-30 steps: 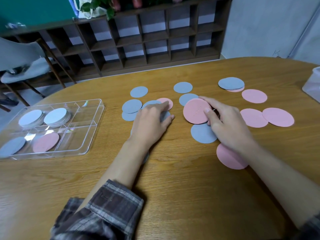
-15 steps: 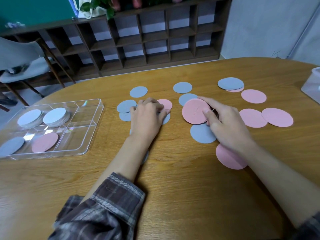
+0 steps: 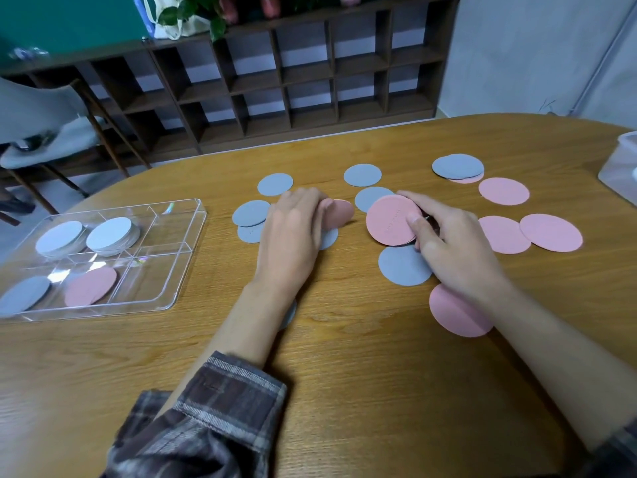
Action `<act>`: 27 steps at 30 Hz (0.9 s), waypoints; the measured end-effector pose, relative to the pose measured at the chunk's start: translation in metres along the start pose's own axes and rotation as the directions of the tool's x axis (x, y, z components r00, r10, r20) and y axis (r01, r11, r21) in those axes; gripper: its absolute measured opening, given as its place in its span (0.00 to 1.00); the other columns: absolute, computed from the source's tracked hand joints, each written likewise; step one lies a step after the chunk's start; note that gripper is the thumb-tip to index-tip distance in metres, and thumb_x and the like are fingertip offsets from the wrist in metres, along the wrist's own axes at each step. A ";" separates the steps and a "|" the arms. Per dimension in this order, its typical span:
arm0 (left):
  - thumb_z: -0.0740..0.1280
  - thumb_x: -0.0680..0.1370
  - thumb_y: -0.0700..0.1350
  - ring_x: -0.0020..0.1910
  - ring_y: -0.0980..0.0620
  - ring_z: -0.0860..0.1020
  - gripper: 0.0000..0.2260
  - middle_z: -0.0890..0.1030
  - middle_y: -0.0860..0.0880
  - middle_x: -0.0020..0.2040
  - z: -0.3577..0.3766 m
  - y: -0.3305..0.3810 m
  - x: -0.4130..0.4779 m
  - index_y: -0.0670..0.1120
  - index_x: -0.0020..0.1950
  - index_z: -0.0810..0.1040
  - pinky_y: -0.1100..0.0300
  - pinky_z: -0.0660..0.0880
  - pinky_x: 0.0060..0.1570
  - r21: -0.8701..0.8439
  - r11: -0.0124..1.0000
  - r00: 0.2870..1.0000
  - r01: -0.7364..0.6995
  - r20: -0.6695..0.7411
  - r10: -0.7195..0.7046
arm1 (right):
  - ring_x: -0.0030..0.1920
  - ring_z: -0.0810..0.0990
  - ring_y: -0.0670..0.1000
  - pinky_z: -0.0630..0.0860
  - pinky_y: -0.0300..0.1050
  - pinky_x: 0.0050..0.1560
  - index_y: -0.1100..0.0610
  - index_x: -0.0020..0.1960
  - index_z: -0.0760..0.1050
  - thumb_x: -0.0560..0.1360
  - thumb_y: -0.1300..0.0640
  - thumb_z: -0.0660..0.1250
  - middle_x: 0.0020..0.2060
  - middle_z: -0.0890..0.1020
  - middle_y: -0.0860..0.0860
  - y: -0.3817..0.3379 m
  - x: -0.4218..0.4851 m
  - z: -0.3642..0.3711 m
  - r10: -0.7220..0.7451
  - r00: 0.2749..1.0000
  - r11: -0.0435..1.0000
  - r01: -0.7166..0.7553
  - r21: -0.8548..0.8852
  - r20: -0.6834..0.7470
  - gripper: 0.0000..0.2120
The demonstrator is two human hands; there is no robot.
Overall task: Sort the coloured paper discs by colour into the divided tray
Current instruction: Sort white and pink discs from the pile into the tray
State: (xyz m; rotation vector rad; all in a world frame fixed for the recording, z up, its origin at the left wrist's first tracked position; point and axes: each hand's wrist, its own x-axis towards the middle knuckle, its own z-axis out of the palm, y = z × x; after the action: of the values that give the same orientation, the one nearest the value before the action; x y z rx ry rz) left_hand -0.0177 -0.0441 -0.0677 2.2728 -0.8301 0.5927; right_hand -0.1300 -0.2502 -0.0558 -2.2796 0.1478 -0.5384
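Several pink and grey-blue paper discs lie scattered on the wooden table (image 3: 344,374). My right hand (image 3: 451,246) pinches a pink disc (image 3: 391,220), tilted up off the table, above a grey-blue disc (image 3: 401,265). My left hand (image 3: 293,232) rests on a small pink disc (image 3: 339,212) and lifts its edge; a grey-blue disc lies partly under the palm. The clear divided tray (image 3: 188,243) sits at the left. It holds two stacks of pale discs (image 3: 110,234) at the back, a grey-blue disc (image 3: 22,294) and a pink disc (image 3: 90,286) in front.
A clear plastic box (image 3: 620,163) stands at the table's right edge. Behind the table are a dark cubby shelf (image 3: 293,74) and a grey chair (image 3: 44,132). More pink discs (image 3: 549,232) lie right of my right hand, and one pink disc (image 3: 455,313) under my right forearm.
My left hand has moved away from me, off the grey-blue discs, onto the small pink disc, whose edge is now raised. My right hand still holds its pink disc in the same place.
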 end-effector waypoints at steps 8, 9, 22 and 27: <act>0.68 0.83 0.43 0.36 0.55 0.80 0.06 0.82 0.55 0.37 -0.008 0.028 -0.008 0.45 0.50 0.83 0.60 0.76 0.40 -0.328 0.937 0.992 0.122 0.066 -0.106 | 0.44 0.76 0.32 0.66 0.21 0.45 0.50 0.74 0.74 0.84 0.60 0.60 0.44 0.77 0.34 0.000 0.000 0.000 0.009 1.000 0.999 -0.009 0.054 -0.004 0.20; 0.69 0.83 0.43 0.34 0.55 0.81 0.04 0.83 0.54 0.36 -0.007 0.031 -0.009 0.45 0.51 0.83 0.61 0.76 0.38 -0.351 0.926 0.989 0.139 0.095 -0.113 | 0.44 0.75 0.31 0.66 0.21 0.45 0.50 0.74 0.74 0.84 0.60 0.60 0.42 0.76 0.32 0.001 0.001 0.000 0.010 1.000 0.998 -0.010 0.062 -0.001 0.19; 0.73 0.80 0.43 0.37 0.61 0.84 0.11 0.89 0.53 0.46 0.009 0.053 -0.019 0.48 0.62 0.86 0.67 0.78 0.44 -0.365 0.894 0.966 0.259 0.100 -0.239 | 0.42 0.77 0.48 0.74 0.40 0.47 0.47 0.75 0.72 0.84 0.62 0.55 0.40 0.81 0.54 0.003 0.000 0.002 0.030 0.992 0.977 -0.056 0.206 0.125 0.23; 0.68 0.81 0.45 0.36 0.41 0.81 0.09 0.84 0.42 0.36 0.019 0.054 -0.023 0.41 0.57 0.84 0.46 0.77 0.41 -0.198 0.964 0.984 0.178 0.048 -0.171 | 0.63 0.76 0.49 0.65 0.31 0.57 0.54 0.80 0.64 0.86 0.54 0.59 0.64 0.80 0.52 0.002 -0.003 0.008 -0.079 0.990 0.995 0.086 -0.051 0.121 0.23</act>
State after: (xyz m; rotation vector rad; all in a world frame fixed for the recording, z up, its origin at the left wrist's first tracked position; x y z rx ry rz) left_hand -0.0672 -0.0802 -0.0720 2.1448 -0.6628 0.3767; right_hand -0.1296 -0.2454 -0.0628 -2.3733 0.0097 -0.4444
